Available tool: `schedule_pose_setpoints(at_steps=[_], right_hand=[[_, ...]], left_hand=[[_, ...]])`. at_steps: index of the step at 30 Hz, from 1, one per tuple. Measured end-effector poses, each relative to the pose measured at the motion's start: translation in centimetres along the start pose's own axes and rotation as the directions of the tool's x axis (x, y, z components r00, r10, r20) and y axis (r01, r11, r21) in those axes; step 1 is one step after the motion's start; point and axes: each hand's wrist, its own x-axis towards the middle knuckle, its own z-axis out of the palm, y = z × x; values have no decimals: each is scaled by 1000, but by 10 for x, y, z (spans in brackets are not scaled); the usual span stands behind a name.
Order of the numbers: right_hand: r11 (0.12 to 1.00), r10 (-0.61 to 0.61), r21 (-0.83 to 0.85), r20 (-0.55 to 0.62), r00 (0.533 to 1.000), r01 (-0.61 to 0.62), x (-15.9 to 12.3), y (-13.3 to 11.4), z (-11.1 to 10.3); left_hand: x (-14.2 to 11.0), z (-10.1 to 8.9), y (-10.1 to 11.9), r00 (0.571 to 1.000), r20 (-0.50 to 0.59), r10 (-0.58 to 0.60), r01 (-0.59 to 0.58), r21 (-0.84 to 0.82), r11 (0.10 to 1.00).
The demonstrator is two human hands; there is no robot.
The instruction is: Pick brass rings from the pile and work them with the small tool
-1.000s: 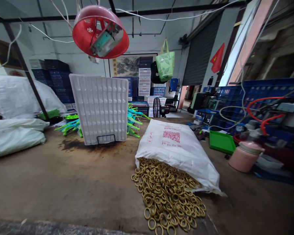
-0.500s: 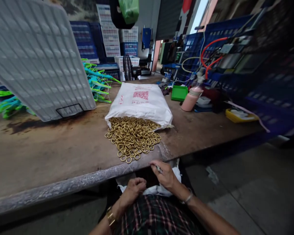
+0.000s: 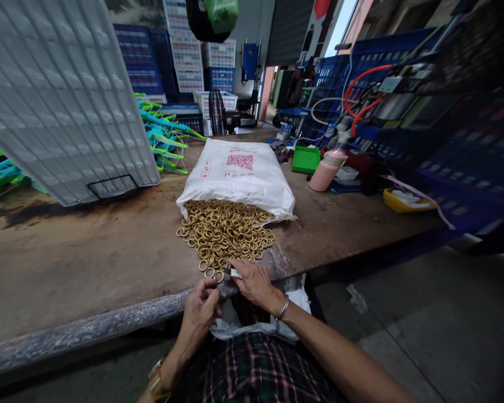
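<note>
The ring pile (image 3: 229,230) lies just ahead and slightly left of your right hand (image 3: 254,284), the nearer one, gripping a small pale object (image 3: 236,273); your left hand (image 3: 200,307) curls narrow at the surface's (image 3: 109,266) edge, contents unclear.

Brass-coloured rings (image 3: 231,230) lie in a loose heap at the mouth of a white sack (image 3: 237,182)

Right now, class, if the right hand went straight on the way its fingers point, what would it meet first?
The right hand points forward and leftward, so it would probably meet the near edge of the pile of rings first. It may already touch some; depth is unclear.
</note>
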Motion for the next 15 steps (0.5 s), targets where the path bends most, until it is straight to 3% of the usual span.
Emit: schedule_pose_setpoints(at_steps=[4, 9, 15], right_hand=[[999, 41, 26, -10, 999, -41, 1, 0, -1], [991, 71, 118, -38, 997, -66, 2, 9, 2], [917, -19, 395, -95, 995, 55, 1, 16, -6]], left_hand=[[5, 11, 0, 999, -28, -39, 38, -27, 999], [11, 21, -4, 997, -44, 58, -61, -59, 996], [16, 29, 12, 998, 29, 50, -48, -77, 996]])
